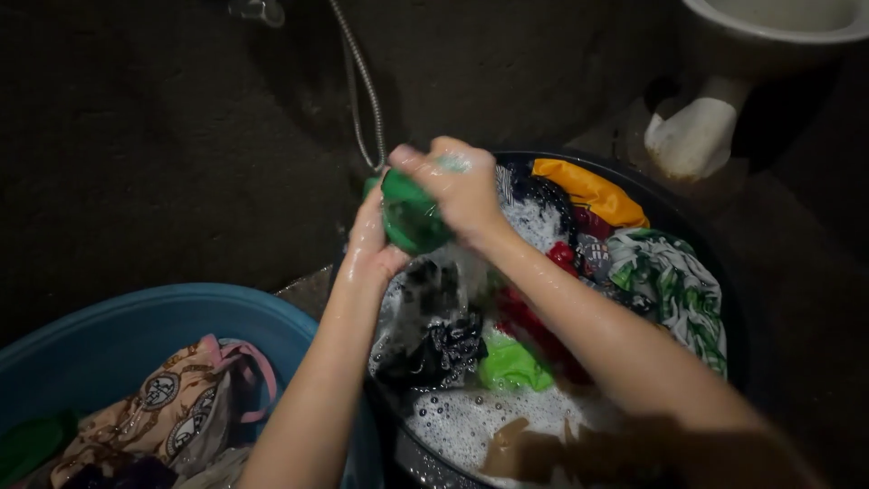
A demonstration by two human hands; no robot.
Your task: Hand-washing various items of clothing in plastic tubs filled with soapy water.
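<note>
Both hands, the left hand (369, 243) and the right hand (455, 186), are clamped on a green cloth (409, 215) (wet, dripping) at the upper centre of the frame. It hangs above a dark basin (701, 240) of soapy laundry; a blue tub (109, 330) sits lower left.

Both hands grip 1 wet green garment (412, 215) above a black basin (724, 272): the left hand (373, 243) from below, the right hand (457, 186) closed over the top. Suds and coloured clothes (670, 281) fill the basin. A blue tub (127, 335) with a patterned cloth (176, 403) sits at lower left.
</note>
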